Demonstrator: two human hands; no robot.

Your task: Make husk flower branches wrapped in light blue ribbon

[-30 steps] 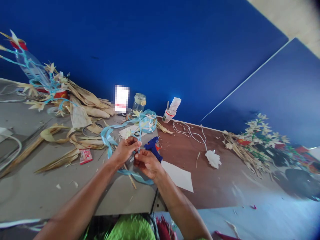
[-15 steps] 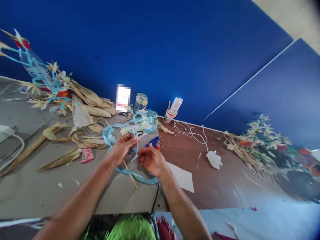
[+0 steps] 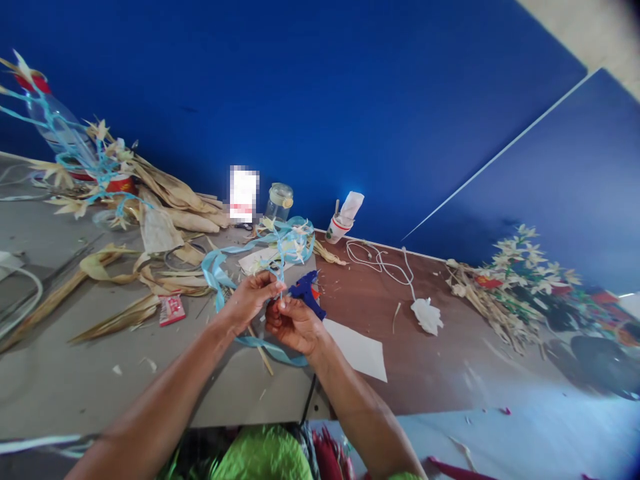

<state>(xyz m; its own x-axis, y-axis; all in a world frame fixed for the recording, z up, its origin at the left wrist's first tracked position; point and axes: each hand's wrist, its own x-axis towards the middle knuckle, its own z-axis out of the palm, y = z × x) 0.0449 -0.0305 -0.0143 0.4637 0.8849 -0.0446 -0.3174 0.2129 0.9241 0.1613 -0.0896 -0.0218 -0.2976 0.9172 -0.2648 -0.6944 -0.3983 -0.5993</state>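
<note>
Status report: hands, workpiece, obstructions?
Left hand pinching slim light-blue ribbon-wrapped stem; right hand pinching its lower end; blue plastic glue gun close by.

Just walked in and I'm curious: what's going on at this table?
A person's left hand pinches a thin, light-blue stem, and the right hand pinches its lower end. Pale, pointed flowers show near its top. Shiny light-blue ribbon loops over the grey tabletop around the hands, and a blue plastic glue gun lies just beyond the right hand.

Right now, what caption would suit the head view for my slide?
The left hand and right hand pinch a blue stem near a glue gun.
</note>
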